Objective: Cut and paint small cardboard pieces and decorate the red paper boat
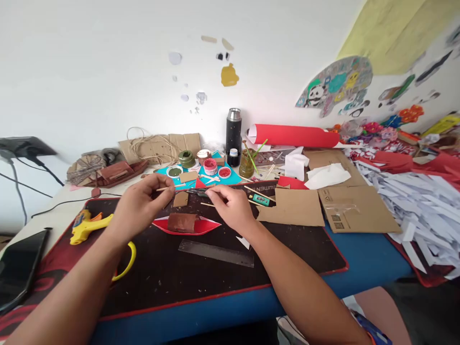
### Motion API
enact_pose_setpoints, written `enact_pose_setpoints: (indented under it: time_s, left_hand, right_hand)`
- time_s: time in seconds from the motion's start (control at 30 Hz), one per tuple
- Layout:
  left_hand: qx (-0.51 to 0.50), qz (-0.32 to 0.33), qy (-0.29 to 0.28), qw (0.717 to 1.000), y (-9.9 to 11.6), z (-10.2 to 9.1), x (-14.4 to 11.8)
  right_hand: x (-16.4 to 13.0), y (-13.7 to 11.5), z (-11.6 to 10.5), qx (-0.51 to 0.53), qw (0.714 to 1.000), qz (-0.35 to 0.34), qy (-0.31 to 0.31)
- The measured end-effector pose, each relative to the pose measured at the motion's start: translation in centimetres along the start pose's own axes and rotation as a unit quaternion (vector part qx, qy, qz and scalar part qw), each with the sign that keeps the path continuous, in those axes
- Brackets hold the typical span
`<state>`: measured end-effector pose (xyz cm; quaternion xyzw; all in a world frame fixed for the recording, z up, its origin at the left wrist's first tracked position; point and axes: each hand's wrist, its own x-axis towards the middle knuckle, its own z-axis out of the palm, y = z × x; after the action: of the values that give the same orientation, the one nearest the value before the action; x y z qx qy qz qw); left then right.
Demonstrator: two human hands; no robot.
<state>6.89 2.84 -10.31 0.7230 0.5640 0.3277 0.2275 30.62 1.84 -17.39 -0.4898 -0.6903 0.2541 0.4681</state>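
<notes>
Pinched between the fingertips of my left hand is a thin wooden stick. My right hand is closed on a small dark metal tool, whose exact kind I cannot make out; its narrow end points left, toward the stick. Below the two hands, a red and white paper boat with a curved brown cover rests on the black desk mat. A small cardboard piece lies just behind the boat. In front of it is a clear ruler.
A yellow glue gun and a phone lie at left. Paint pots, a black thermos and a jar with brushes stand behind. Cardboard and a heap of paper strips occupy the right.
</notes>
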Motion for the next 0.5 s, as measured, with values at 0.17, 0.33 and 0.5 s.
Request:
enact_pose_setpoints:
  time_s: [0.17, 0.33, 0.5]
  left_hand:
    - [-0.113, -0.031, 0.052, 0.992, -1.4, 1.8, 1.2]
    - [-0.164, -0.034, 0.103, 0.981, -2.6, 0.9, 0.6]
    - [-0.228, -0.035, 0.117, 0.966, -3.7, -0.2, 0.4]
  right_hand:
    - [0.7, 0.8, -0.8, 0.061, 0.993, 0.086, 0.057]
    - [0.1, 0.6, -2.5, 0.038, 0.994, 0.105, 0.009]
    - [-2.3, 0.0, -4.6, -0.010, 0.989, 0.145, 0.010]
